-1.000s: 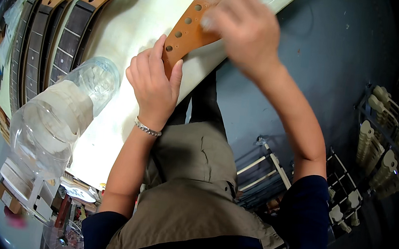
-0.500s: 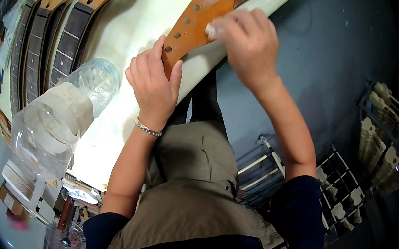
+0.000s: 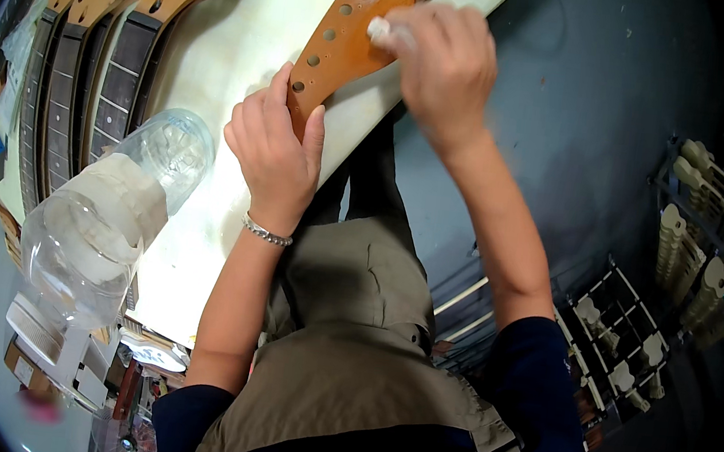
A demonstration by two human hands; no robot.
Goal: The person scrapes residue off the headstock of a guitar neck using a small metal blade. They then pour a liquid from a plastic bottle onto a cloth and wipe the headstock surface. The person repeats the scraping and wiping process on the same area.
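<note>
Left hand (image 3: 274, 152) pins the headstock (image 3: 343, 41) while the right hand (image 3: 441, 67) rubs it.
Left grips its tip, steadying it on the surface (image 3: 229, 59); right fingers pinch what looks like a pale pad (image 3: 379, 27).

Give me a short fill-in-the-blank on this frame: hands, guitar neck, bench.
1. The left hand steadies the end of the orange-brown guitar ____.
2. The right hand presses a small ____ pad against the headstock.
3. A clear plastic ____ lies on the cream benchtop, left of the left hand.
4. A beaded bracelet sits on the ____ wrist.

Missing words: neck; white; bottle; left
</note>
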